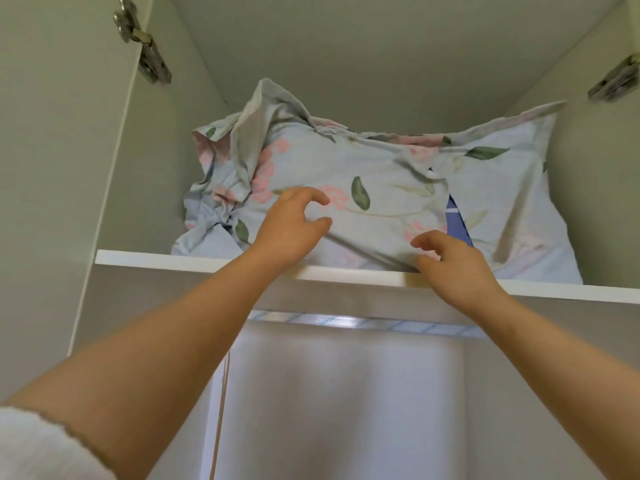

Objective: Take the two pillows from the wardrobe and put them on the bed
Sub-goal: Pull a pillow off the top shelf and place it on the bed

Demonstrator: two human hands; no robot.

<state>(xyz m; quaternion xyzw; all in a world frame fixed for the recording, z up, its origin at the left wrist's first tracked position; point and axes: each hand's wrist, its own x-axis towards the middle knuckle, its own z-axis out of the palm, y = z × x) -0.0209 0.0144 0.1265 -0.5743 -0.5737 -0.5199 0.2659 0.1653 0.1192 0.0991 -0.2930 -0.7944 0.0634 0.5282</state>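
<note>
Left hand [291, 226], right hand [450, 268] over shelf edge [173, 258] fronting floral pillow [381, 174].

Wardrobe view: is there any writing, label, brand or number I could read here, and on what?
No text here can be read.
Rail film: small blue printed marks, too blurred to read.
Pillow: leaves and flowers only, no words.
Hinges: no legible marking.

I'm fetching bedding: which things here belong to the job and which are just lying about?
Job: front pale blue floral fabric pillow; second matching pillow behind; white wardrobe shelf; left hand; right hand.
Lying about: metal door hinge; silver hanging rail; dark blue cloth.
</note>
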